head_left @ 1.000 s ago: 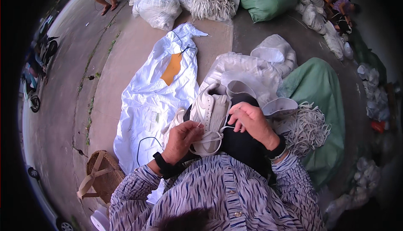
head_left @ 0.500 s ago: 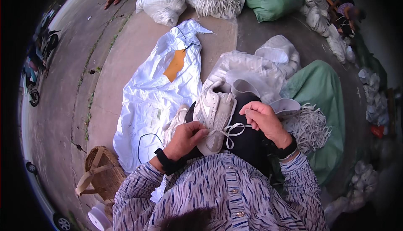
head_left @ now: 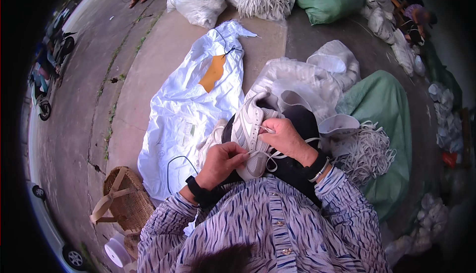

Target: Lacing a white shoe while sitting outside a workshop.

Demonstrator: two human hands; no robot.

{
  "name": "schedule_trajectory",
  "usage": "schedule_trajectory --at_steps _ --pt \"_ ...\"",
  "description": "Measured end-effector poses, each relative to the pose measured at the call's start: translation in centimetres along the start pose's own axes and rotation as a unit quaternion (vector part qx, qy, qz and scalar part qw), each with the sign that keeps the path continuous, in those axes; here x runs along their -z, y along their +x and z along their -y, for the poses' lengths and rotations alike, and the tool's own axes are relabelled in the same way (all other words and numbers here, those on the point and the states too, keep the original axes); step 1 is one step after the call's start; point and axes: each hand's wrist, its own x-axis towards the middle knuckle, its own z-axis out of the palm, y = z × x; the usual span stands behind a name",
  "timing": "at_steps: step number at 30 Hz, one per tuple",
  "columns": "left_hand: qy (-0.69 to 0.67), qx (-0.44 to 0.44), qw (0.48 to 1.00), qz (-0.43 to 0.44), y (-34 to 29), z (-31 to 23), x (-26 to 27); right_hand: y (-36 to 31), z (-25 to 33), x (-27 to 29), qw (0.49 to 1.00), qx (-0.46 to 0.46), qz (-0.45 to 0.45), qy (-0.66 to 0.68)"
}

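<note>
A white and grey sneaker (head_left: 243, 118) rests on my lap over dark trousers, its toe pointing toward me. The white shoelace (head_left: 272, 161) is threaded near the toe and hangs in a loop at the right. My left hand (head_left: 221, 164) pinches the lace at the left of the toe. Over the right side of the shoe, my right hand (head_left: 289, 140) is closed, a lace end at its thumb and forefinger beside the eyelets. Another pale shoe (head_left: 212, 137) lies just left, partly behind my left hand. Beside my right knee sits a heap of white laces (head_left: 364, 154).
A white woven sack (head_left: 173, 109) with an orange-brown patch lies ahead to the left. A wicker basket (head_left: 130, 201) and a white spool (head_left: 117, 251) stand at lower left. Green cloth (head_left: 384, 109) covers the right side, near clear bags (head_left: 307, 77). Full sacks line the back.
My right hand has moved left and slightly up, from beside the lace loop to the shoe's eyelets. My left hand stays pinched on the lace. The whole view has shifted slightly.
</note>
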Motion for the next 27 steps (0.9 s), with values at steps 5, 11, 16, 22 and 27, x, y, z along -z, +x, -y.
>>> schedule_trajectory --at_steps 5,11,16,22,27 --pt "0.052 -0.040 0.998 -0.012 -0.1 0.0 0.3 0.0 -0.1 0.4 0.995 -0.048 0.079 0.026" --pt "0.055 -0.047 0.997 -0.042 0.1 0.5 -0.3 -0.5 2.1 2.6 0.906 -0.273 0.268 0.183" --pt "-0.018 -0.026 0.998 -0.062 0.5 0.9 -0.9 -1.1 2.3 2.3 0.909 -0.276 0.253 0.183" --pt "-0.011 -0.011 0.997 -0.081 0.4 -0.2 -1.6 -1.3 1.3 2.4 0.886 -0.285 0.243 0.274" --pt "0.445 -0.221 0.853 -0.159 0.3 -0.4 -2.3 -1.5 1.4 2.4 0.901 -0.275 0.248 0.225"
